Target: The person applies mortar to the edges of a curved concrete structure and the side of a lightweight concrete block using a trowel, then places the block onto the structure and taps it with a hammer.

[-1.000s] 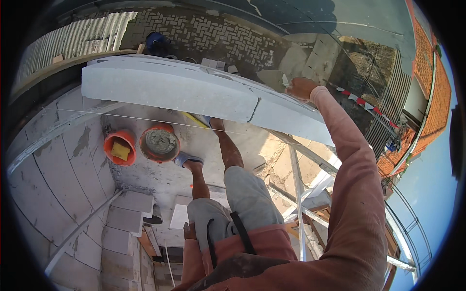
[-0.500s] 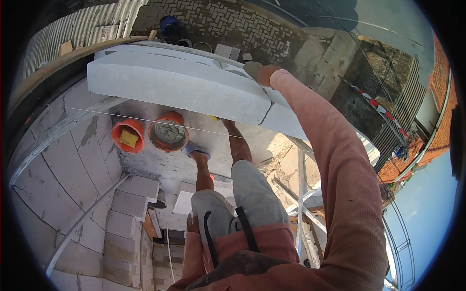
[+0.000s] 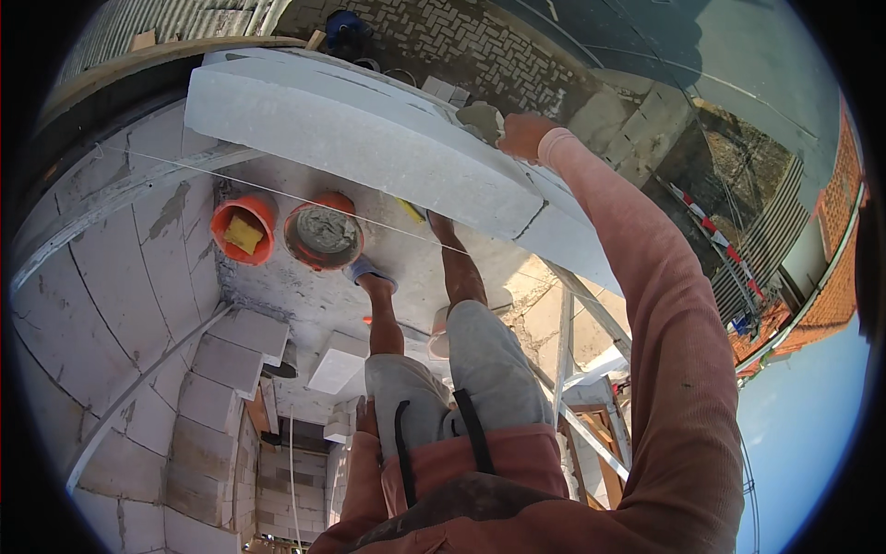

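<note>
Out over the far side of the block wall, my right hand (image 3: 524, 137) is closed around a trowel (image 3: 481, 120). Its grey blade points left, next to the wall's top edge; the handle is hidden in my fist. Below it runs a row of large white blocks (image 3: 360, 146), with a joint toward the right end and grey mortar patches along the far edge. My left hand (image 3: 366, 415) hangs low against my left thigh, partly hidden, its fingers lying flat and no object visible in it.
An orange bucket with a yellow sponge (image 3: 243, 234) stands beside an orange bucket of grey mortar (image 3: 324, 231). A taut string (image 3: 305, 199) crosses in front of the wall. Loose white blocks (image 3: 340, 362) lie by my left leg; diagonal struts (image 3: 565, 342) stand at right.
My right hand and the trowel have shifted slightly right along the wall's far edge, with more of the blade turned into view. My left hand stays by my thigh. The whole view has shifted a little.
</note>
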### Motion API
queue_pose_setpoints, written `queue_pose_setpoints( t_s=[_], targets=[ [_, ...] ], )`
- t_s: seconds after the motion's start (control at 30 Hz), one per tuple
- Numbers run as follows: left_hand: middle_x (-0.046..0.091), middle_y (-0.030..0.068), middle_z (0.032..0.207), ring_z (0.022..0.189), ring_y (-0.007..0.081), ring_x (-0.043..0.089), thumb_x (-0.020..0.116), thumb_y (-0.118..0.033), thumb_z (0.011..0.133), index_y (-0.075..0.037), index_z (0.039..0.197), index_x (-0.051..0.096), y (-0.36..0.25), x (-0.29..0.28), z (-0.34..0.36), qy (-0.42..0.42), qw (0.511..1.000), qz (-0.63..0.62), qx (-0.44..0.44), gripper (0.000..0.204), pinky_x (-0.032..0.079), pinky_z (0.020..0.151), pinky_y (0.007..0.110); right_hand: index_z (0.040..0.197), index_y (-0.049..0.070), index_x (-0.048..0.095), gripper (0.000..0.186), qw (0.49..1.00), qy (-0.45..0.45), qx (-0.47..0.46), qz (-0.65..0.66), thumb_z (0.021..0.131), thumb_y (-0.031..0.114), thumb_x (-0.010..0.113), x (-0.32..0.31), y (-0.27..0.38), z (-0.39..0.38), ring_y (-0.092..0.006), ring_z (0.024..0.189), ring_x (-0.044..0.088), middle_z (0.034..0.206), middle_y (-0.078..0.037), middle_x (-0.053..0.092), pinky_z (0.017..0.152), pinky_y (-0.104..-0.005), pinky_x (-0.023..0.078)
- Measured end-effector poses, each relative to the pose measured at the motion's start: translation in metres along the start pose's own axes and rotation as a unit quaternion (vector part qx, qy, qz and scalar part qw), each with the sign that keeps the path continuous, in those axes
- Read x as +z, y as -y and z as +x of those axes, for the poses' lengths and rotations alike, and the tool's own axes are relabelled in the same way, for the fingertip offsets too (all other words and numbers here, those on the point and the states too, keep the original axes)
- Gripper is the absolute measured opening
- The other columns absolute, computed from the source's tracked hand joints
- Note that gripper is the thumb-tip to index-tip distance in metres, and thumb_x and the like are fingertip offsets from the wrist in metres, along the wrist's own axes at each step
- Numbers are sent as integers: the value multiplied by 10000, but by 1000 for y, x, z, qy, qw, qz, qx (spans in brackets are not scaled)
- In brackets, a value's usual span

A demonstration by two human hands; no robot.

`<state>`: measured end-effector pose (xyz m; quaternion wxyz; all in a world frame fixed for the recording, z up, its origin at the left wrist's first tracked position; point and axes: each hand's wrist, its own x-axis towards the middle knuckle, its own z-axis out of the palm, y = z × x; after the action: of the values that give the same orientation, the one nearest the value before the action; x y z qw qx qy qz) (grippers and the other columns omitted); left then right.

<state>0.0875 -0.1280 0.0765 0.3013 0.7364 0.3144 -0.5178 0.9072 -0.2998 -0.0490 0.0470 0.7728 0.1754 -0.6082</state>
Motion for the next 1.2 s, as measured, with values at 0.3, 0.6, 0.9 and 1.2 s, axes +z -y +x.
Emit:
queue_pose_setpoints(
  t_s=[0.3,0.6,0.9,1.2],
  targets=[
    [401,355,1502,1392,516,418,567,-182,1000,-72,1489,412,-23,-15,-1,21,1000,5,-16,524,413,1141,516,969,-53,687,407,991,-31,-63,117,859,335,627,-7,-16,27,-310,674,712,851,-195,716,689,-411,564],
    [393,343,1514,1411,516,395,598,-210,982,-61,1514,381,-63,-27,-9,17,977,-165,-131,594,400,1157,516,746,-42,657,374,988,11,-125,92,875,308,623,-65,71,63,-257,569,605,638,-143,619,553,-402,484],
    [399,320,1515,1417,481,406,566,-185,1008,-57,1511,386,-89,-11,-17,45,994,-77,-57,549,416,1154,490,813,-20,655,311,980,-41,-175,82,903,269,585,-104,163,99,-222,529,561,681,-116,612,503,-415,413],
    [400,288,1524,1405,464,425,562,-208,1024,-71,1509,402,-94,33,-28,-1,994,-96,-44,529,430,1147,479,966,15,673,310,966,-48,-197,161,906,301,568,-136,231,117,-211,586,582,782,-110,650,525,-400,433]
  ],
)
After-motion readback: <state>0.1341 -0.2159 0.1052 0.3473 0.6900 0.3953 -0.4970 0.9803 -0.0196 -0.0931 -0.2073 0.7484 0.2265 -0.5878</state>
